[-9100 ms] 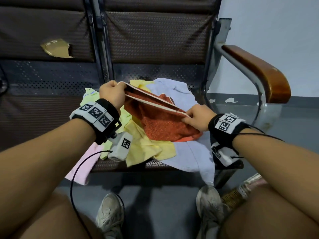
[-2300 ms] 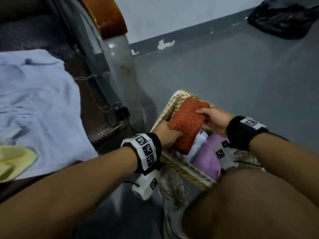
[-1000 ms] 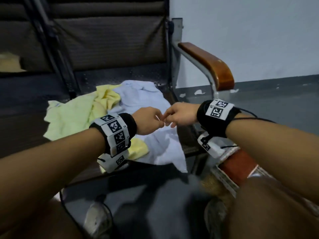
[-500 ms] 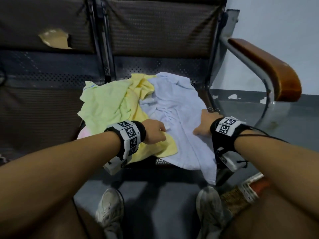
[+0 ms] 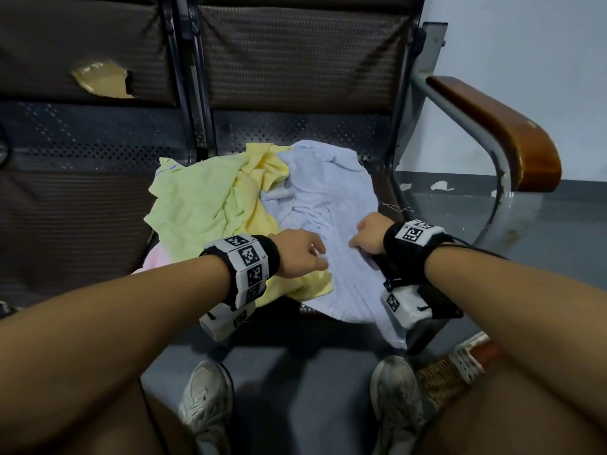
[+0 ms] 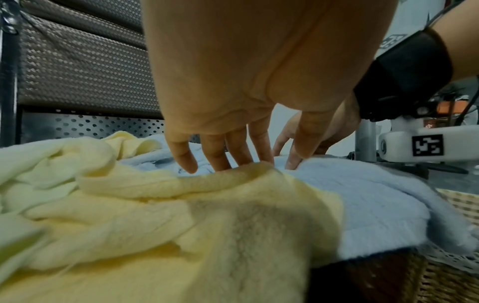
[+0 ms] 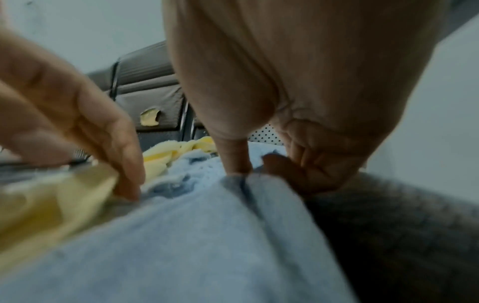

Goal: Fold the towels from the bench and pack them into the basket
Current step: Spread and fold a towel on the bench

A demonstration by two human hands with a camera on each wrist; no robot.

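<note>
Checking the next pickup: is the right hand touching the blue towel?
Touching. The right wrist view shows the right hand with thumb and curled fingers pinching a raised fold of the blue towel.

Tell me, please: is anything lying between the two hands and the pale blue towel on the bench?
Nothing visible does. The left hand and right hand are already on the pale blue towel, which lies on top of the pile.

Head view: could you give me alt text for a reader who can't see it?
Both hands, left hand and right hand, reach onto a pale blue towel lying beside yellow towels on a metal bench.
</note>
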